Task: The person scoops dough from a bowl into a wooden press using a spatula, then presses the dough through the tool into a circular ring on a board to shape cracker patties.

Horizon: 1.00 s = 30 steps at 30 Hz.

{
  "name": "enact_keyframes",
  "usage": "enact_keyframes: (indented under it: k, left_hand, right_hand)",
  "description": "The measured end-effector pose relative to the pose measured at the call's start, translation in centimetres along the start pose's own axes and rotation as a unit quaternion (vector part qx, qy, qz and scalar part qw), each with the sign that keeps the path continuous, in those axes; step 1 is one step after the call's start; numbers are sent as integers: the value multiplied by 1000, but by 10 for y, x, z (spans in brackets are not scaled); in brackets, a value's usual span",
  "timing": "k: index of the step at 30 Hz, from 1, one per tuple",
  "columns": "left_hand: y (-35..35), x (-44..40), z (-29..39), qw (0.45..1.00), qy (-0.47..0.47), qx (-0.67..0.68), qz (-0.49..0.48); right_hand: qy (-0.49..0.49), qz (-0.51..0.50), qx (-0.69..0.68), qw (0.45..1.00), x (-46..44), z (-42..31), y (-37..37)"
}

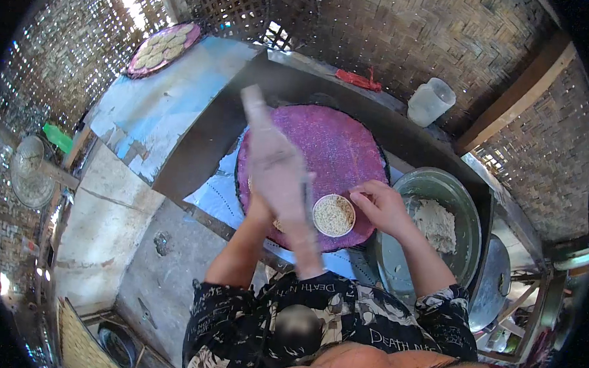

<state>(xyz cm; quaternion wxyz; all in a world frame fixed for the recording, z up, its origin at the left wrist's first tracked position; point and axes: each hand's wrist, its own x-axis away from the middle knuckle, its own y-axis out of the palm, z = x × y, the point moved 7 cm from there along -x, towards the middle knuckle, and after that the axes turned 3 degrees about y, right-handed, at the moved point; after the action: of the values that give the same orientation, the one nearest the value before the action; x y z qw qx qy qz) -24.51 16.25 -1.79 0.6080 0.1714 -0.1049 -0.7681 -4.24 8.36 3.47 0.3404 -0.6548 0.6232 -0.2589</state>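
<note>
Round white bowl (pixel 314 220) holding pale seeds (pixel 334 215), sitting toward pink tray's (pixel 330 146) near edge; pale, motion-blurred paddle (pixel 275 164) slanting over left side.

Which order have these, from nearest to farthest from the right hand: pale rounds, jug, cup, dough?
1. Cup, just left of the right hand
2. Dough, right, in the basin
3. Jug, beyond, at right
4. Pale rounds, far left

i see open room over the far right of the pink tray (pixel 343 143); blurred pale shape (pixel 276 160) bars the left, cup (pixel 334 215) the near side.
</note>
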Motion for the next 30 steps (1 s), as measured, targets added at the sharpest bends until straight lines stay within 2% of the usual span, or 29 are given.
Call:
enact_keyframes:
  k: [2,4,7,10,13,16,22,26,30]
  left_hand:
    - [-25,11,19,999,28,-6,37]
    - [-50,23,40,987,82,-117,67]
    - [-74,40,66,927,144,-333,98]
    - [-83,48,75,880,158,-435,105]
    - [-89,46,77,864,159,-466,104]
    - [-90,41,77,859,159,-477,99]
    - [-89,32,73,856,160,-483,87]
    - [-86,28,72,856,162,-484,81]
    - [-87,26,72,853,165,-488,81]
  right_hand:
    - [46,5,77,996,-2,16,9]
    - [58,-13,113,992,-2,28,17]
    - [61,-52,138,987,-5,26,22]
    - [62,-55,160,984,-4,26,26]
    - [-8,-42,155,987,-4,25,28]
    - [-22,-51,143,988,-5,12,16]
    - [13,-10,111,994,-37,4,0]
    - [19,29,137,990,-66,11,12]
    - [34,13,157,987,-83,22,34]
